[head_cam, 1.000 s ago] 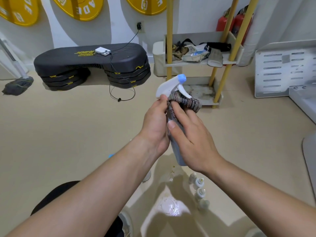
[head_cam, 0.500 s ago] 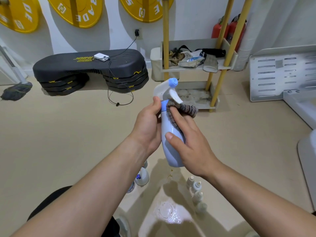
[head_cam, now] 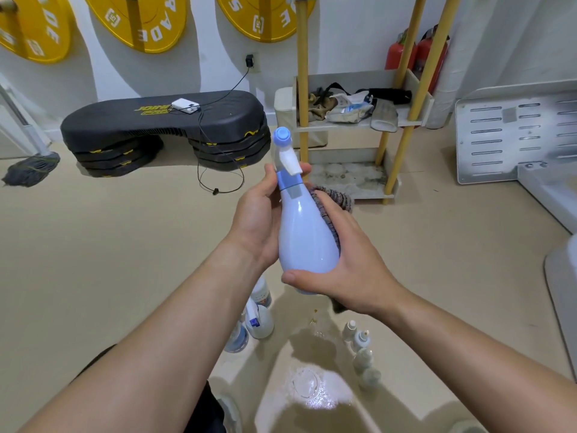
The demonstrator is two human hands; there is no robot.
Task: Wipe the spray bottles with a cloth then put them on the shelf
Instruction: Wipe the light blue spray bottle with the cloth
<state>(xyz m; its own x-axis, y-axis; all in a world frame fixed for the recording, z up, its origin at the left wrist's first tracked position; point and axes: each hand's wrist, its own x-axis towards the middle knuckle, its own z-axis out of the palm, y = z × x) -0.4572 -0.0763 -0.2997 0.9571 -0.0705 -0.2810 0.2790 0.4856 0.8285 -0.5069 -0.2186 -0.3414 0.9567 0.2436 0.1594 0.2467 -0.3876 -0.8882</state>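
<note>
A pale blue spray bottle (head_cam: 304, 239) with a white trigger and blue nozzle is held upright in front of me. My left hand (head_cam: 260, 214) grips its neck just under the trigger. My right hand (head_cam: 346, 264) wraps the lower body from the right, pressing a grey ribbed cloth (head_cam: 332, 198) against the bottle's side, with my thumb under the base. The shelf (head_cam: 356, 123) with yellow posts stands beyond, its lower tier (head_cam: 346, 178) bare.
More spray bottles (head_cam: 259, 317) stand on the floor below my hands, beside a row of small dropper bottles (head_cam: 359, 342). A wet patch (head_cam: 312, 389) shines on the floor. A black step platform (head_cam: 165, 132) lies at the left, white panels (head_cam: 512, 132) at the right.
My right hand slid the cloth down from the bottle's neck to its lower body. The bottle turned so its trigger faces me, and the view rose slightly.
</note>
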